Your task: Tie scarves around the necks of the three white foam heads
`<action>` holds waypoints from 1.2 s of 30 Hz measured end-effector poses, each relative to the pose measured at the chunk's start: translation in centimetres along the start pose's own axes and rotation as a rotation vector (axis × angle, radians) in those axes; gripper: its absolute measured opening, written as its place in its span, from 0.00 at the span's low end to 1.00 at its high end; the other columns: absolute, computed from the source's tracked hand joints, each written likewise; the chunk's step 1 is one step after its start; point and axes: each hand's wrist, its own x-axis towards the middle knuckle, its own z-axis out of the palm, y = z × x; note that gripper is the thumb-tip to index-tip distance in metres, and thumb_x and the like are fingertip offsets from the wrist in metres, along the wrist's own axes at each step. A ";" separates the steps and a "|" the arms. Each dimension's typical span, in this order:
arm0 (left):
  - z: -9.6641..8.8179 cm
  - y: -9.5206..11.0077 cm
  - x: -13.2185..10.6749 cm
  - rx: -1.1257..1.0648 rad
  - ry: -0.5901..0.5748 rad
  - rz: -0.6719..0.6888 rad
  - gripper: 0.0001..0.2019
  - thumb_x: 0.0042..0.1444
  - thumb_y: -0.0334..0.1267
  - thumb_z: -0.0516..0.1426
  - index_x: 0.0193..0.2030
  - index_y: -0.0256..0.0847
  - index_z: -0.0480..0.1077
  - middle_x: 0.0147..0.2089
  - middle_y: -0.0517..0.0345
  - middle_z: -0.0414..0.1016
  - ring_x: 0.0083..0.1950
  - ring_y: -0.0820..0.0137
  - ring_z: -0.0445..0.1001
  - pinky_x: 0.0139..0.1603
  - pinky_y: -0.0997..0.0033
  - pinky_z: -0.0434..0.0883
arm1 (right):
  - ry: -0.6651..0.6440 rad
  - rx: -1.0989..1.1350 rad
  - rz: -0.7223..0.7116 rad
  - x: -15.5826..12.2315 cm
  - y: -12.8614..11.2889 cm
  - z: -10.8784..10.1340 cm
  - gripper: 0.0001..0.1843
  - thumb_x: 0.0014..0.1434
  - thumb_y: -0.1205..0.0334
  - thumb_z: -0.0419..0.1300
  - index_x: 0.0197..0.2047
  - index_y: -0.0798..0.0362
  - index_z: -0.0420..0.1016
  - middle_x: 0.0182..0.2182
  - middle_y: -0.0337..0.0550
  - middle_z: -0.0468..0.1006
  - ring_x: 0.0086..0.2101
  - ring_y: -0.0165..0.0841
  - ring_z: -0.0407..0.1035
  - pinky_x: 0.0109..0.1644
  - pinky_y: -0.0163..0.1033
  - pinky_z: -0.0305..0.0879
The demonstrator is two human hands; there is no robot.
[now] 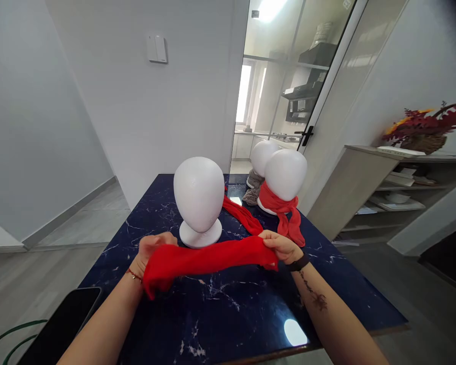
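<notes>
A bright red scarf (213, 257) is stretched between my two hands, over the near part of the dark blue marbled table (213, 324). My left hand (156, 247) is closed on its left end, and a loose fold hangs below that wrist. My right hand (281, 246) pinches the other end between thumb and fingers. Just behind the cloth stands a bare white mannequin head (199, 195) on a round base. Another red strip of cloth (245, 215) lies on the table behind and right of that head; I cannot tell whether it joins the held scarf.
At the back right, one white head (286, 174) wears a knotted red scarf (279, 200); another head (263, 157) behind has grey cloth (254, 187) around its base. A black phone-like device (61, 324) lies front left. Shelves (387, 192) stand right, beside a glass door (277, 76).
</notes>
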 end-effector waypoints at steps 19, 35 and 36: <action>6.1 -5.8 0.5 0.311 -0.457 -0.334 0.18 0.39 0.37 0.68 0.38 0.34 0.73 0.32 0.56 0.78 0.28 0.73 0.74 0.31 0.76 0.69 | -0.209 0.109 -0.032 1.0 1.0 5.4 0.26 0.48 0.42 0.63 0.39 0.57 0.70 0.14 0.37 0.72 0.11 0.27 0.62 0.14 0.29 0.53; 2.8 -4.3 0.6 -0.035 -0.284 -0.192 0.14 0.49 0.35 0.60 0.44 0.32 0.70 0.31 0.48 0.79 0.24 0.65 0.77 0.24 0.69 0.75 | 0.004 0.220 -0.269 1.0 0.9 4.0 0.23 0.40 0.42 0.67 0.21 0.52 0.65 0.07 0.26 0.56 0.10 0.22 0.48 0.19 0.31 0.49; 2.6 -3.6 0.4 -0.059 -0.246 -0.113 0.12 0.46 0.33 0.61 0.40 0.33 0.72 0.28 0.50 0.78 0.20 0.68 0.74 0.19 0.73 0.73 | -0.020 0.190 -0.273 0.8 1.1 3.5 0.24 0.39 0.42 0.67 0.19 0.52 0.64 0.06 0.25 0.53 0.08 0.22 0.47 0.17 0.30 0.48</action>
